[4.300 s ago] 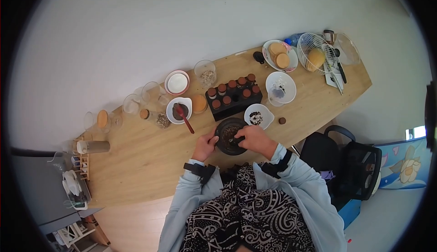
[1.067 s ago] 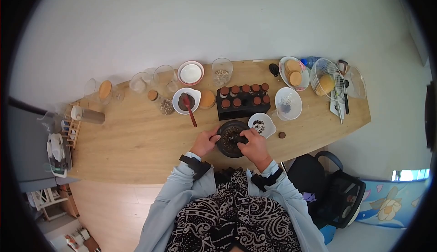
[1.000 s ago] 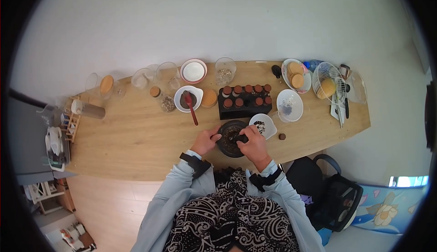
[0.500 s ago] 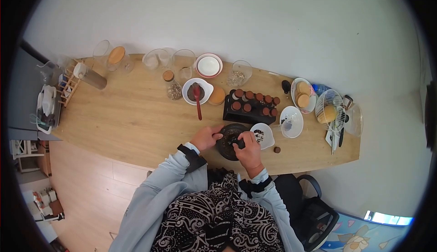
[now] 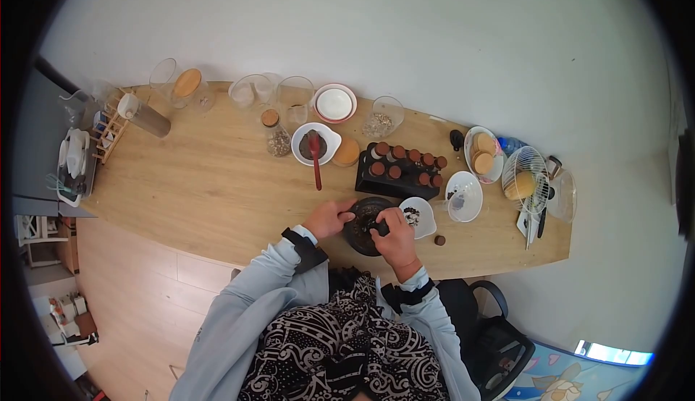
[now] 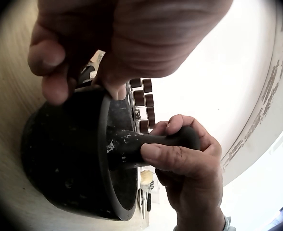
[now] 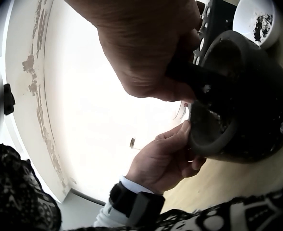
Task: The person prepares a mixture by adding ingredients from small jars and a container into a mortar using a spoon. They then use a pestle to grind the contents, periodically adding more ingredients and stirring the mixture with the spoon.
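A dark stone mortar [image 6: 67, 149] stands on the table in front of the person, crushed brown bits inside it. My left hand [image 5: 329, 219] grips its left rim, thumb at the edge and fingers along the outer wall. With the right hand [image 5: 396, 240] I hold the black pestle [image 6: 127, 144], fingers and thumb wrapped round its knobbed end. The pestle's lower end reaches into the mortar and is partly hidden by the wall. Just right of the mortar sits a white bowl [image 5: 427, 221] with dark and pale pieces in it.
Behind the mortar stands a black rack [image 5: 373, 182] of brown-capped jars. Back left, a red spatula [image 5: 316, 162] rests in a white spouted bowl [image 5: 335, 140]. A small brown cap [image 5: 440, 240] lies near the front edge. A wire basket [image 5: 532, 158] stands far right.
The head view has turned, so the table looks more slanted. Both hands keep their holds on mortar and pestle; the right hand and pestle have shifted slightly within the mortar.
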A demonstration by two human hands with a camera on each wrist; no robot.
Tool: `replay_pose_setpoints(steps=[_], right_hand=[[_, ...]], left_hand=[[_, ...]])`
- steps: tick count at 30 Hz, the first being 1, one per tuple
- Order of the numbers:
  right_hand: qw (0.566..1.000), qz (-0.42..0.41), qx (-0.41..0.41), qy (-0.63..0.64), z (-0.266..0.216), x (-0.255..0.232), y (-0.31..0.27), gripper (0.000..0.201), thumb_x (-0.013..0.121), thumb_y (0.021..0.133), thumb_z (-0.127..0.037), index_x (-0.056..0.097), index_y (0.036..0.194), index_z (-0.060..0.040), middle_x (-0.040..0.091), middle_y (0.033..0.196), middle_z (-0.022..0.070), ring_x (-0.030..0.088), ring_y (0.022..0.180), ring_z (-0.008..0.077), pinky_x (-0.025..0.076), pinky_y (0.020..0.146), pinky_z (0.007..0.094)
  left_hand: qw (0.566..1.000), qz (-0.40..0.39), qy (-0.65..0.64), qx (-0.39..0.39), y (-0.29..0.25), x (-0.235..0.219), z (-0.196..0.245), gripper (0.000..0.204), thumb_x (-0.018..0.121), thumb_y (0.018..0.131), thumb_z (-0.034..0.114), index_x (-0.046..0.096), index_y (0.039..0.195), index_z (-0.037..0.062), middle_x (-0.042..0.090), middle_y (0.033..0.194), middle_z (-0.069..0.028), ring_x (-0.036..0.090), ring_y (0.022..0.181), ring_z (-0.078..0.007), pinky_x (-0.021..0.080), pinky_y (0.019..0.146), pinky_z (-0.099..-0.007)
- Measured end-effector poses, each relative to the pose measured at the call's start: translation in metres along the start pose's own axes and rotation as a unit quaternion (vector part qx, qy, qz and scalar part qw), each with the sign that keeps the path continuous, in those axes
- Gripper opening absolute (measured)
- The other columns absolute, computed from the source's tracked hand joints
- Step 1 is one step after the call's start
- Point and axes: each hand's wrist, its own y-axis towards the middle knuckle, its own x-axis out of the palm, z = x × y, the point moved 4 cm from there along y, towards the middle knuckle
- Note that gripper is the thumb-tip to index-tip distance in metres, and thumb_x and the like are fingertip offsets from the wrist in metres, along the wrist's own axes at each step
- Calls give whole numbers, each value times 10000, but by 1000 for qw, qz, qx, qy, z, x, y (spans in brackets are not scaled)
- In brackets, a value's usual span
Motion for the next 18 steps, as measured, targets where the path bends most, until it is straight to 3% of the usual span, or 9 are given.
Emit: replay_pose_setpoints(steps=[2,4,5,7,11,13,14,16,18], right_hand=[[1000,24,-11,0,-6,-4,-1,343,739,611,-36,531,877,-95,564,941,97,612,835,328,505,623,399],[1000,16,-18,-10,-4,0,-2,346,741,609,-35,532,877,-96,564,940,97,613,832,328,506,625,398],[999,14,-27,-20,-3,1,-1,348,742,606,-34,532,877,-97,565,939,96,614,828,328,506,626,396],[1000,8,-14,-8,5,-2,2,346,742,608,-35,531,875,-98,565,934,94,614,826,327,505,627,397],[999,22,-26,7,-4,-8,3,336,740,615,-34,529,869,-97,565,917,91,615,819,326,502,630,401],[1000,15,-25,8,-5,-1,1,332,739,617,-34,528,866,-96,565,914,91,615,820,326,500,630,403],[999,13,-29,7,-4,0,2,328,738,619,-34,527,863,-94,565,911,92,615,821,325,498,630,405],[1000,1,-7,11,6,-3,5,328,737,621,-35,526,865,-94,564,912,92,614,818,326,499,630,405],[1000,-11,16,18,8,-2,5,328,736,623,-36,525,867,-94,562,913,92,612,815,327,499,631,404]], left_hand=[[999,29,12,32,0,-3,-4,447,598,875,115,529,1316,81,614,728,-159,547,587,-199,465,636,-332],[997,-34,-18,-73,-2,-5,6,423,605,874,199,561,1274,67,637,1039,-251,612,961,-406,472,851,-393],[997,-36,-18,-70,-1,-3,4,423,605,874,199,561,1274,67,637,1039,-251,612,961,-406,472,851,-393],[1000,-14,-6,-10,0,-2,-1,450,605,873,132,531,1313,78,652,836,-198,594,698,-265,478,721,-350],[1000,10,22,-15,-2,-1,-2,449,603,874,126,531,1314,77,655,844,-195,602,707,-257,481,731,-342],[996,-37,-8,-86,-3,-5,10,447,599,879,125,529,1318,74,666,891,-202,614,757,-265,479,769,-343],[996,-39,-7,-84,-2,-3,6,447,599,879,125,529,1318,74,666,891,-202,614,757,-265,479,769,-343],[1000,5,11,0,0,0,-4,448,597,886,126,525,1326,76,661,820,-161,602,667,-216,490,693,-331],[999,26,27,26,-2,3,-9,446,594,888,125,526,1326,77,659,807,-154,596,647,-211,489,677,-332]])
